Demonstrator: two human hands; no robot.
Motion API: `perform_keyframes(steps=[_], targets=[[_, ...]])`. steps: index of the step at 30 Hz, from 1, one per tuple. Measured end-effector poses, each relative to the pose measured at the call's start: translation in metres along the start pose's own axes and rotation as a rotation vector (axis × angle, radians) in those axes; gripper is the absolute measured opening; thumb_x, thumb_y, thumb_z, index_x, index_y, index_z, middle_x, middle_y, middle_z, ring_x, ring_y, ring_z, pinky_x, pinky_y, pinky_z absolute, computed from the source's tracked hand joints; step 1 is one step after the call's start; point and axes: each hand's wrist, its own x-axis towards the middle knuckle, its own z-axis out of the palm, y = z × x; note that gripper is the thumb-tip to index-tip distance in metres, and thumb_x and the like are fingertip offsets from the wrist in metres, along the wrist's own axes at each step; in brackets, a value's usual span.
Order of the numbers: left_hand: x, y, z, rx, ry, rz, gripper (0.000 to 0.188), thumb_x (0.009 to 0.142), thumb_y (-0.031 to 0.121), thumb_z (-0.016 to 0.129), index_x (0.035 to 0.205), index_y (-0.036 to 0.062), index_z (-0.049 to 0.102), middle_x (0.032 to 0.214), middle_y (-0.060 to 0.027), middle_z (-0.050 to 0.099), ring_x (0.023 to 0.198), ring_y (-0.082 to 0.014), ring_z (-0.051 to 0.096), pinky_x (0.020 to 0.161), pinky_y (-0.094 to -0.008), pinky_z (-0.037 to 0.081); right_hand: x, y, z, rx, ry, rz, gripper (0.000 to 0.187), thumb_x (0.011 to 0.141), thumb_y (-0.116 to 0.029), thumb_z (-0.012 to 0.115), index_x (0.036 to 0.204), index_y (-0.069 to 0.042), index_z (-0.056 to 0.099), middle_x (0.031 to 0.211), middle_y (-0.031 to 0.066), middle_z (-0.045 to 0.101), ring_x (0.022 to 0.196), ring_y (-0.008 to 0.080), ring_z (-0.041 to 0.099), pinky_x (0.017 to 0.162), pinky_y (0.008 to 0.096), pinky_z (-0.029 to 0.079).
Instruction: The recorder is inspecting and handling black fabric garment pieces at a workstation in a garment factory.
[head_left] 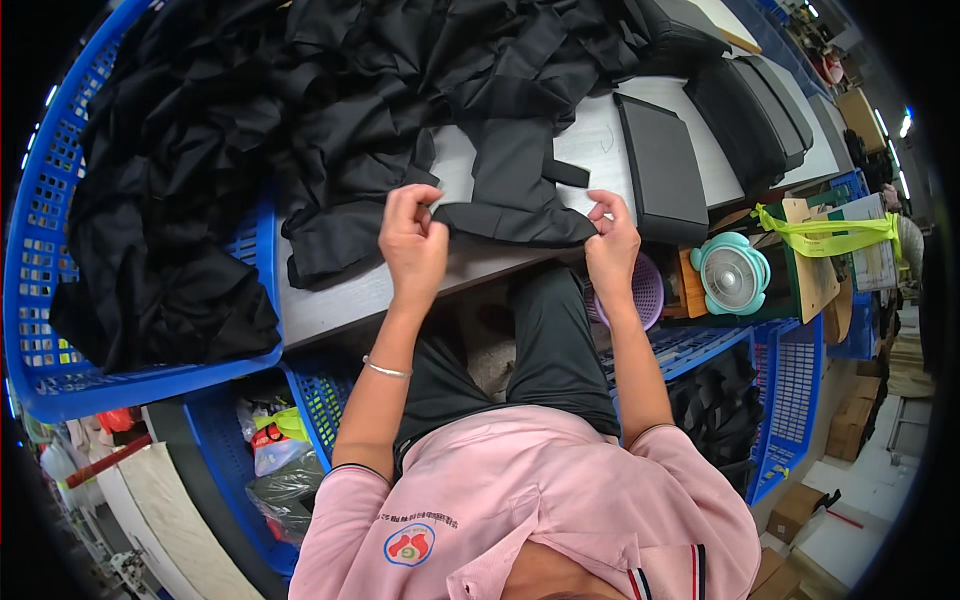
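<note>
A black fabric piece (pixel 515 222) with a folded lower band and a short strap at its side lies over the front edge of the table. My left hand (pixel 413 240) is closed, pinching the band's left end. At the other end, my right hand (pixel 611 238) pinches the band between thumb and fingers. Between the two hands the band is stretched roughly straight. Beyond it, the piece runs up to a large heap of black fabric (pixel 370 70); where one ends and the other begins is hard to make out.
On the left, a blue basket (pixel 150 385) overflows with black fabric. A flat black panel (pixel 662 165) and black padded pieces (pixel 740 120) lie right on the grey-white table (pixel 335 308). A turquoise fan (pixel 733 273), a purple basket (pixel 645 290) and a blue crate (pixel 790 400) stand lower right.
</note>
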Motion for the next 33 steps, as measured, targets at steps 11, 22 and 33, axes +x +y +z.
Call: perform_keyframes(steps=[11, 22, 33], targets=[[0.031, -0.001, 0.074, 0.334, -0.41, 0.39, 0.014, 0.085, 0.016, 0.07, 0.089, 0.0021, 0.069, 0.088, -0.0125, 0.069, 0.088, -0.0329, 0.065, 0.073, -0.0421, 0.051, -0.021, 0.036, 0.0, 0.031, -0.241, -0.03, 0.032, 0.082, -0.005, 0.073, 0.11, 0.002, 0.062, 0.093, 0.0074, 0.061, 0.07, 0.0138, 0.059, 0.068, 0.0261, 0.048], [0.026, 0.032, 0.076, 0.212, -0.392, 0.389, 0.04, 0.081, 0.021, 0.076, 0.116, 0.0041, 0.068, 0.122, -0.0152, 0.066, 0.119, -0.0333, 0.058, 0.101, -0.0396, 0.045, 0.078, 0.073, -0.075, -0.773, 0.34, -0.339, 0.04, 0.081, -0.03, 0.079, 0.109, -0.004, 0.067, 0.099, 0.0131, 0.062, 0.092, 0.0311, 0.061, 0.082, 0.0428, 0.051], [-0.062, 0.078, 0.058, -0.746, -0.667, -0.183, 0.06, 0.094, 0.032, 0.068, 0.143, 0.0011, 0.05, 0.148, -0.0129, 0.047, 0.137, -0.0224, 0.045, 0.115, -0.038, 0.034, 0.033, 0.008, -0.108, -0.501, 0.546, -0.463, 0.012, 0.095, -0.01, 0.059, 0.095, 0.001, 0.064, 0.113, 0.0152, 0.066, 0.092, 0.0356, 0.067, 0.076, 0.0408, 0.054]])
